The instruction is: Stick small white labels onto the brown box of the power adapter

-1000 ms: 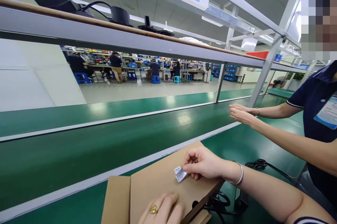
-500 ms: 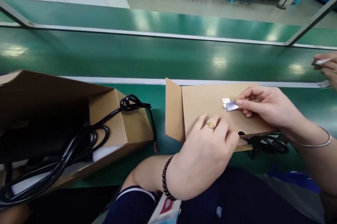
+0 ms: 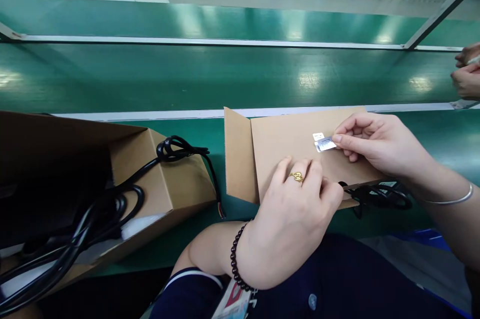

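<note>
Just right of the frame's centre, your right hand (image 3: 378, 146) pinches a small white label (image 3: 324, 144) between thumb and fingertips, holding it against the top of a flat brown cardboard box (image 3: 285, 144) that lies on the green tabletop (image 3: 210, 79). Your left hand (image 3: 296, 224) (the one with the gold ring) rests palm down at the lower centre, fingers pressed flat on the box's near edge, gripping nothing. One flap of that box stands open at its left end. A black cable (image 3: 378, 196) pokes out from under the box at the lower right, just beneath your right wrist. At the lower left of the frame sits an open cardboard box (image 3: 165, 179) with a bundle of black cords (image 3: 112, 199) spilling over its edge. At the far right edge, well apart from you, another person's hands (image 3: 467, 69) are over the tabletop; what they hold is too small to tell.
</note>
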The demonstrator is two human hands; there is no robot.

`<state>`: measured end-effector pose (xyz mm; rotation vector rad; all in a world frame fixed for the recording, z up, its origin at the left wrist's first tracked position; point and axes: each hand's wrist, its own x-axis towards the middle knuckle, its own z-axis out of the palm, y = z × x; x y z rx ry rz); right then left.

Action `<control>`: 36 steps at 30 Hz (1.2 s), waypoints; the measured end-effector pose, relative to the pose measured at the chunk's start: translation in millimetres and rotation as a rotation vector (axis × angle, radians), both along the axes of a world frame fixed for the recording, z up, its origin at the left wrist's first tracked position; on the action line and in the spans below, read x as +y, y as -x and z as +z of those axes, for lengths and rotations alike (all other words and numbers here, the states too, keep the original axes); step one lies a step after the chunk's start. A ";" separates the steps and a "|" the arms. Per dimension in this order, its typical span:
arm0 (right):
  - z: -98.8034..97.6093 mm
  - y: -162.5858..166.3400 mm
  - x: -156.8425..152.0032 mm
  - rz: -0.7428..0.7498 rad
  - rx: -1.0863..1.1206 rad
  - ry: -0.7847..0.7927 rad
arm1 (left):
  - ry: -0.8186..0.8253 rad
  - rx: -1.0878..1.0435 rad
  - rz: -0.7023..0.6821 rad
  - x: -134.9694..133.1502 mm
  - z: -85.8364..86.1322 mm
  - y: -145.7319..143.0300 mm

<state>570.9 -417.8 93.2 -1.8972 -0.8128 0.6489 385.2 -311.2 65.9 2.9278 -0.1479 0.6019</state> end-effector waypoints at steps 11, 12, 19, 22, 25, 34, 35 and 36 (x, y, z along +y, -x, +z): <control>-0.9 3.6 0.2 -0.015 -0.002 0.036 | -0.033 -0.055 0.037 -2.7 -1.6 -1.4; -0.7 3.9 0.4 -0.018 0.001 0.037 | -0.032 -0.060 0.039 -2.6 -1.7 -1.6; 1.4 5.3 2.3 -0.032 -0.010 0.051 | -0.020 -0.014 0.021 -1.4 -0.3 -1.0; 0.2 4.7 1.9 -0.025 0.011 0.037 | -0.024 -0.012 0.017 -1.9 0.3 -0.9; -1.9 3.6 1.3 -0.019 0.011 0.024 | -0.024 -0.020 0.017 -2.5 0.3 -1.1; -3.5 3.1 -2.2 -0.016 -0.001 0.034 | -0.015 -0.008 0.015 -1.9 0.8 -0.7; -3.4 3.2 -2.2 -0.021 0.000 0.036 | -0.016 -0.006 0.011 -2.1 0.7 -0.6; -3.1 3.3 -2.1 -0.023 -0.001 0.039 | -0.016 -0.006 0.008 -2.2 0.7 -0.6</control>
